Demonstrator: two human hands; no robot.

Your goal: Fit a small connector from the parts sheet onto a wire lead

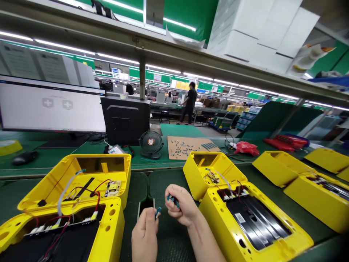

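Pinching a small blue connector (157, 213) at its fingertips, the left hand (144, 233) holds it tilted, long axis pointing up and right. The right hand (181, 203), curled nearly closed, grips a blue-and-black connector (173, 201) slanting down-right across its fingertips, with a yellow plastic housing (218, 173) just beyond the hand.

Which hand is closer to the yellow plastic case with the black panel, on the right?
Right: the right hand is just left of the yellow plastic case; the left hand is farther left.
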